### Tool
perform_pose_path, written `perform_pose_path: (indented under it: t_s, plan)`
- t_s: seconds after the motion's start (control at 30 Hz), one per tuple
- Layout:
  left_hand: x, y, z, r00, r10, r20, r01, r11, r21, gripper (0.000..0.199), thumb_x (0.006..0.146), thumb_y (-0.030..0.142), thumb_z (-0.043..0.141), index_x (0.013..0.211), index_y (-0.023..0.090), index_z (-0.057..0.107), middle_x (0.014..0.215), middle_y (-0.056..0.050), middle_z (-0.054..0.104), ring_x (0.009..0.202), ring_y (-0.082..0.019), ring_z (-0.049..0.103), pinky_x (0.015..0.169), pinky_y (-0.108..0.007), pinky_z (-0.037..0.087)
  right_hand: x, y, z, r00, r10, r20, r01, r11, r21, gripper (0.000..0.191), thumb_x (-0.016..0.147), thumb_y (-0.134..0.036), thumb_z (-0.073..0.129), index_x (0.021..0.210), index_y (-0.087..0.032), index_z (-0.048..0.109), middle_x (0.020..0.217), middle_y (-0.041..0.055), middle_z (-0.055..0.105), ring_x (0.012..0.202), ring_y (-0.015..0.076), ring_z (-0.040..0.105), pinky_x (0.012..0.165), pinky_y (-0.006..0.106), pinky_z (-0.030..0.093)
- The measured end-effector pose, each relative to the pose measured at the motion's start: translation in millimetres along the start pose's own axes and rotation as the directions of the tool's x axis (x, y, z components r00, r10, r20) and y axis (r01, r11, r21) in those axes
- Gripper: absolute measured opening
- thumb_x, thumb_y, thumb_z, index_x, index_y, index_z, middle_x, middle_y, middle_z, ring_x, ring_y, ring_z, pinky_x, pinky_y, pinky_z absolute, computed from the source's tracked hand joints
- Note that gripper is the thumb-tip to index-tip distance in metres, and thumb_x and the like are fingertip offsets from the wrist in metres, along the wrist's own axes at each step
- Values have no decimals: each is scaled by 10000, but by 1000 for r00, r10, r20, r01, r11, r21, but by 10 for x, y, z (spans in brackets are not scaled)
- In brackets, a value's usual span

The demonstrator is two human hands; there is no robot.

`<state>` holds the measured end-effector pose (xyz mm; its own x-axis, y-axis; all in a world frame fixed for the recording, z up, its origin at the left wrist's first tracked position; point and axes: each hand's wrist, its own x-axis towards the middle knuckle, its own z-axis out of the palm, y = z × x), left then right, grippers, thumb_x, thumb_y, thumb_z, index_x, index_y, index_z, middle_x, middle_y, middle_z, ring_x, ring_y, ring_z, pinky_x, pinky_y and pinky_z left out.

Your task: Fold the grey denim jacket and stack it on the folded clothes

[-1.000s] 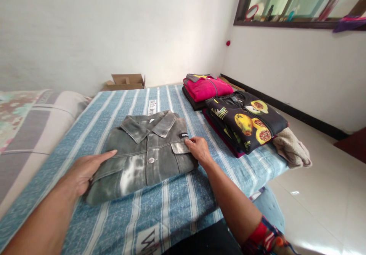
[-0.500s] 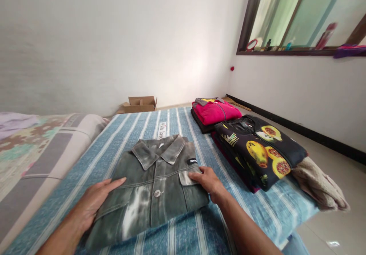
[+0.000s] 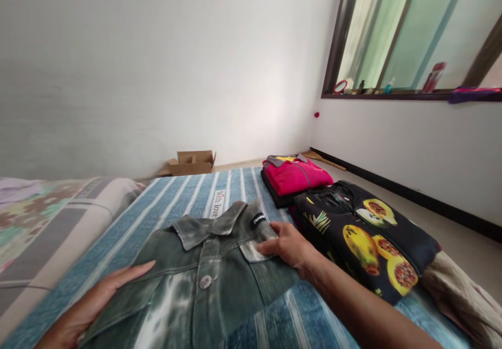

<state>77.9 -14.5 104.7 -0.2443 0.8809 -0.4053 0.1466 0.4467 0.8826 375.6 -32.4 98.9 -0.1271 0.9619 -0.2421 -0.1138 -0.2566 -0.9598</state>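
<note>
A folded grey-green denim jacket (image 3: pixel 176 276) with white faded patches, a collar, metal buttons and a black label is held between my two hands, collar toward the far end. My left hand (image 3: pixel 105 291) grips its left edge, thumb on top and fingers hidden underneath. On the opposite edge, my right hand (image 3: pixel 288 247) pinches the cloth beside the chest pocket, thumb above and the other fingers out of sight below. The jacket is tilted, its right side farther from me, over a blue striped bedsheet (image 3: pixel 188 189).
At right lies a stack topped by a black fruit-print jacket (image 3: pixel 353 229), with a pink zip jacket (image 3: pixel 296 175) on dark cloth behind. Beige knitwear (image 3: pixel 458 286) hangs at the right edge. A cardboard box (image 3: pixel 192 163) sits by the wall; patterned bedding (image 3: pixel 50 229) lies left.
My hands have drawn the jacket nearer to me and tilted it, its left side lower. The head view has tipped upward, so the window and piles sit lower in the picture.
</note>
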Motion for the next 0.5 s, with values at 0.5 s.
perform_pose_path:
  t_s: [0.5]
  plan:
    - [503, 1666, 1520, 859, 476, 191, -329, 797, -507, 323, 600, 115, 727, 914, 114, 655, 702, -47, 714, 577, -166, 657, 614, -284, 555, 802, -1850, -1581, 932, -331, -150, 222, 846, -485, 283, 621, -193, 724, 900, -159, 688, 652, 7, 654, 518, 131, 572, 493, 236, 451]
